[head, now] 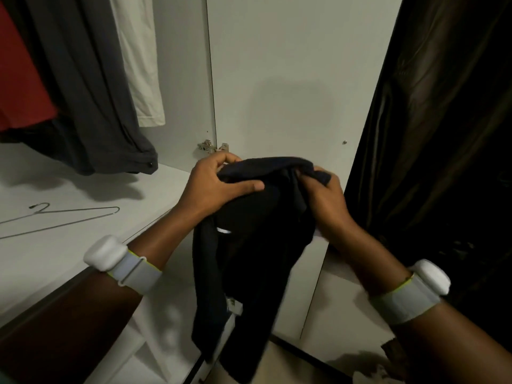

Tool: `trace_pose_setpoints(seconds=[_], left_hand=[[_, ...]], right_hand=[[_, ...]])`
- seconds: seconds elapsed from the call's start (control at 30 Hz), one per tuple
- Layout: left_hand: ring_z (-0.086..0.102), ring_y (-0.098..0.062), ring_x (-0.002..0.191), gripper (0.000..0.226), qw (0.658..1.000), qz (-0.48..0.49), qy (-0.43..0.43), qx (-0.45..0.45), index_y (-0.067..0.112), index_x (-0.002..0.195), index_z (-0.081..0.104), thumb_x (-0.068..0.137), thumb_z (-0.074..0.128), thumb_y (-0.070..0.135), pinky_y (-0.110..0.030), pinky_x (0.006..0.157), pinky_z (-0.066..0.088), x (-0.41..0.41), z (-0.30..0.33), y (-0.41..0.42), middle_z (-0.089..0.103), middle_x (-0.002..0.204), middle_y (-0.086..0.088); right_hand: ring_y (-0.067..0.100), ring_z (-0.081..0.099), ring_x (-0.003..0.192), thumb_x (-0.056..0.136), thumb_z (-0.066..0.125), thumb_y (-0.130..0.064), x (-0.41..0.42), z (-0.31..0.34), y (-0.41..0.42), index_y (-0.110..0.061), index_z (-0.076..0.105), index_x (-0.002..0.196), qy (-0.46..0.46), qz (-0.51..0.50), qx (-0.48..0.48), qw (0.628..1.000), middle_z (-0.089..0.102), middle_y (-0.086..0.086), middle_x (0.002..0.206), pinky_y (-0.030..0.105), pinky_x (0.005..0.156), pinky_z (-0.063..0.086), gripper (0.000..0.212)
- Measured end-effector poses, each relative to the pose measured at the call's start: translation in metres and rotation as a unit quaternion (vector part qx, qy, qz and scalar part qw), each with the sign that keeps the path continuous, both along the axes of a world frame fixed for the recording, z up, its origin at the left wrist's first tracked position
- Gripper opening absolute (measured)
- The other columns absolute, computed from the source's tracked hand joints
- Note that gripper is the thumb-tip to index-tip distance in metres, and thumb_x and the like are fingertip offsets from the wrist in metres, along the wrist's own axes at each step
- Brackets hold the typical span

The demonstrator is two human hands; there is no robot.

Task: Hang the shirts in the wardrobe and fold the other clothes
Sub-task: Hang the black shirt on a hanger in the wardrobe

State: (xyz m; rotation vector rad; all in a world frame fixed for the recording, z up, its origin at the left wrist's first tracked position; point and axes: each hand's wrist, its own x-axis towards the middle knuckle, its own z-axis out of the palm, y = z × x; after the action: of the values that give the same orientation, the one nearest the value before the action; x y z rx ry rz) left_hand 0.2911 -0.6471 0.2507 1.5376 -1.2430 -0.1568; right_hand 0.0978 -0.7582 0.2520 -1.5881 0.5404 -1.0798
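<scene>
- Watching the head view, I saw the left hand (pixel 219 181) raised in front of the open wardrobe, its thumb laid across the top of a dark navy fabric garment (pixel 249 259) and its fingers curled round the far side of the bunched upper edge.
- The right hand (pixel 325 199) gripped the same upper edge from the other side, fingers folded over a wad of the cloth, knuckles turned toward the camera.
- Both hands were level and near each other, with the gathered top of the garment stretched between them; the rest of it hung straight down between the forearms, in front of the shelf edge.
- Each forearm wore a pale grey strap with a white rounded sensor pod, one on the left wrist (pixel 122 260) and one on the right wrist (pixel 415 289).
- To the left lay the white wardrobe shelf (pixel 69 245), and on it a thin silver wire hanger (pixel 63 218) lay flat, well apart from the hands.
- Above the shelf hung a charcoal grey shirt (pixel 91 92), its hem just over the board, with a red garment (pixel 19 79) on its left and a white cloth garment (pixel 138 59) on its right.
- Behind the hands stood the open white wardrobe door (pixel 291 79), with a metal hinge (pixel 212 147) just above the left hand.
- A dark glossy curtain (pixel 443 120) filled the right side.
</scene>
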Motion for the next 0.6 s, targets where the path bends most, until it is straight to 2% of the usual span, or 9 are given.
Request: trace_pose_setpoints(seconds=[0.07,0.13,0.2,0.27,0.37,0.47,0.5,0.53,0.6], left_hand=[[0.07,-0.014,0.105,0.082,0.997,-0.037,-0.003,0.072,0.032,0.119,0.064,0.049,0.098,0.059,-0.04,0.093,0.06,0.01,-0.015,0.007,0.07,0.115,0.009],[0.063,-0.009,0.108,0.088,0.979,-0.02,-0.053,0.198,0.028,0.126,0.055,0.054,0.099,0.052,-0.028,0.092,0.054,0.014,-0.034,0.013,0.062,0.119,0.013],[0.065,-0.014,0.107,0.074,0.948,-0.032,-0.085,0.306,0.019,0.128,0.057,0.069,0.095,0.041,-0.018,0.082,0.05,0.018,-0.056,0.017,0.063,0.114,0.009],[0.07,-0.023,0.095,0.04,0.926,-0.058,-0.076,0.365,0.009,0.112,0.066,0.084,0.086,0.031,-0.017,0.071,0.051,0.026,-0.079,0.024,0.068,0.098,0.001],[0.071,-0.027,0.079,0.015,0.942,-0.076,0.066,0.321,0.009,0.091,0.07,0.093,0.078,0.021,-0.034,0.071,0.056,0.046,-0.097,0.044,0.072,0.078,-0.004],[0.076,-0.026,0.087,0.058,0.951,-0.092,0.225,0.19,0.005,0.106,0.073,0.07,0.091,0.046,-0.03,0.074,0.061,0.057,-0.078,0.062,0.079,0.096,-0.013],[0.076,-0.025,0.085,0.056,0.954,-0.09,0.239,0.155,0.005,0.108,0.072,0.073,0.09,0.046,-0.028,0.072,0.062,0.057,-0.066,0.067,0.078,0.097,-0.015],[0.075,-0.022,0.083,0.04,0.965,-0.085,0.214,0.127,0.007,0.107,0.072,0.083,0.083,0.037,-0.027,0.07,0.061,0.057,-0.053,0.07,0.079,0.095,-0.013],[0.072,-0.013,0.079,0.007,0.991,-0.045,0.064,0.107,0.014,0.1,0.074,0.096,0.071,0.018,-0.024,0.07,0.058,0.059,-0.027,0.077,0.077,0.087,-0.001]], right_hand=[[0.024,0.052,0.076,0.099,0.059,-0.015,0.003,0.025,-0.008,0.016,0.057,0.091,0.007,-0.003,-0.03,1.0,0.054,0.017,0.08,0.037,0.07,0.039,0.032],[0.025,0.05,0.075,0.1,0.058,-0.017,0.009,0.047,-0.008,0.017,0.055,0.089,0.015,0.001,-0.076,0.997,0.051,0.017,0.08,0.037,0.068,0.038,0.035],[0.025,0.05,0.074,0.1,0.056,-0.012,0.011,0.065,-0.008,0.011,0.057,0.084,0.02,-0.016,-0.091,0.996,0.051,0.015,0.08,0.037,0.068,0.037,0.028],[0.026,0.055,0.077,0.1,0.056,-0.01,0.005,0.079,-0.012,-0.002,0.063,0.081,-0.007,-0.053,-0.058,0.997,0.055,0.016,0.082,0.037,0.069,0.041,0.022],[0.02,0.065,0.073,0.101,0.062,-0.015,-0.018,0.093,-0.024,-0.007,0.069,0.099,-0.065,-0.101,0.0,0.993,0.064,0.01,0.082,0.031,0.069,0.05,0.012],[0.018,0.071,0.083,0.099,0.065,-0.018,-0.053,0.089,-0.042,-0.01,0.068,0.103,-0.092,-0.143,0.042,0.985,0.068,0.004,0.091,0.034,0.078,0.061,0.01],[0.022,0.073,0.089,0.098,0.068,-0.019,-0.065,0.085,-0.046,-0.011,0.07,0.101,-0.089,-0.15,0.042,0.984,0.071,0.005,0.093,0.037,0.083,0.062,0.01],[0.023,0.075,0.092,0.096,0.07,-0.02,-0.076,0.081,-0.05,-0.012,0.072,0.1,-0.086,-0.156,0.04,0.983,0.074,0.005,0.094,0.037,0.085,0.063,0.01],[0.017,0.076,0.086,0.097,0.068,-0.02,-0.096,0.072,-0.057,-0.016,0.074,0.098,-0.07,-0.158,0.04,0.984,0.076,-0.001,0.088,0.028,0.075,0.062,0.007]])
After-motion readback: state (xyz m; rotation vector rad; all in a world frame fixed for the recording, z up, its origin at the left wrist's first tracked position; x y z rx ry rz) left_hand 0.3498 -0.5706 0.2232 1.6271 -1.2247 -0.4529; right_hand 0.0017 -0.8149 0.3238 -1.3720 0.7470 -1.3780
